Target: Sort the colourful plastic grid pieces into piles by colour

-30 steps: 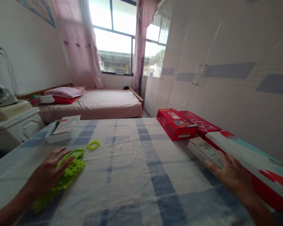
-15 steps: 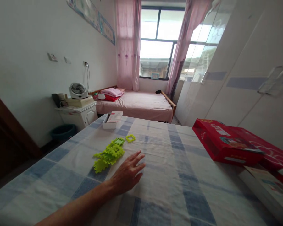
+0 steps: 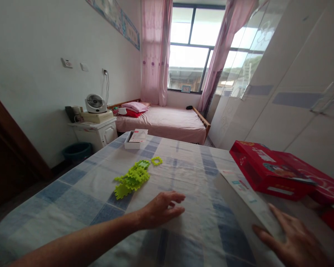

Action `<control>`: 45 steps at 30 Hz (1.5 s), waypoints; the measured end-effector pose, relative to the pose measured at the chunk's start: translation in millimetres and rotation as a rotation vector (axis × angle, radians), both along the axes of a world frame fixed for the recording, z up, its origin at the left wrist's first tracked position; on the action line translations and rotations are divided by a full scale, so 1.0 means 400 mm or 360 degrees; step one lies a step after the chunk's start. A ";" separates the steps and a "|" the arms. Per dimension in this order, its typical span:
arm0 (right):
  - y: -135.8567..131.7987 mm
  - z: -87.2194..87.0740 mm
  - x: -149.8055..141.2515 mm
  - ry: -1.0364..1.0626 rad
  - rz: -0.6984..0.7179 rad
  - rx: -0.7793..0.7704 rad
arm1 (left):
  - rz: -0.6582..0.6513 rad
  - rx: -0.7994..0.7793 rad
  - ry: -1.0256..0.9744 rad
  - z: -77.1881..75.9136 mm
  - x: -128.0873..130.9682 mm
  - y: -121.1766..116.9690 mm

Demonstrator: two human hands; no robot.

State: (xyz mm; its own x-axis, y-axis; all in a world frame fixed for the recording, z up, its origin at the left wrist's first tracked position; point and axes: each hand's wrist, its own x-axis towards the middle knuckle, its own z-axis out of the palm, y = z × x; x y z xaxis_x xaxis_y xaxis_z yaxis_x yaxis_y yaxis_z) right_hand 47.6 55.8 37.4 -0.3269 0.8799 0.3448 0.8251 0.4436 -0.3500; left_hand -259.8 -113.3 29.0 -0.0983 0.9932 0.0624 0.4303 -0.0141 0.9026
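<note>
My left hand [image 3: 165,209] hovers over the middle of the table, fingers apart and slightly curled, with nothing in it. Beyond it to the left lies a pile of lime-green interlocking plastic pieces [image 3: 133,180]. One ring-shaped green piece [image 3: 156,161] lies just past the pile. At the lower right my right hand [image 3: 292,233] grips a white box [image 3: 247,207] between thumb and fingers. The box stands tilted on edge and is blurred by motion; its printed face carries small red and teal marks.
A blue-and-white checked cloth [image 3: 189,170] covers the table. At the right are red gift boxes [image 3: 269,167]. Near the far edge sits a small white open box [image 3: 133,145] with a leaflet on it. Beyond are a bed [image 3: 172,122] and a cabinet with a fan [image 3: 95,103].
My right hand has come into view, lifting the white box from the right side toward the middle. My left hand has shifted a little right and its fingers have curled more.
</note>
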 end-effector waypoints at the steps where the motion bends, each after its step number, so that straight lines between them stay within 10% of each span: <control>1: -0.025 0.016 -0.059 0.0005 0.0132 -0.0114 | -0.0016 -0.0071 -0.0272 0.005 0.013 0.004; 7: -0.198 0.082 -0.364 0.0237 0.0617 -0.0442 | -0.0004 0.0195 -0.1534 -0.003 0.044 0.001; 15: -0.269 0.099 -0.460 0.0707 0.0960 -0.1224 | 0.0811 0.0340 -0.1899 0.033 -0.041 -0.079; 21: -0.211 0.046 -0.450 0.0784 0.0787 -0.1046 | 0.1364 0.0276 -0.1522 0.116 -0.193 -0.174; 27: -0.192 0.002 -0.447 0.0771 0.0765 -0.1082 | 0.1456 0.0028 -0.1106 0.133 -0.310 -0.225; 35: -0.185 -0.015 -0.436 0.0784 0.0752 -0.1087 | 0.1339 -0.0107 -0.0963 0.141 -0.311 -0.186; 45: -0.203 -0.001 -0.436 0.0755 0.0718 -0.1083 | 0.1491 -0.0026 -0.0033 0.103 -0.311 -0.126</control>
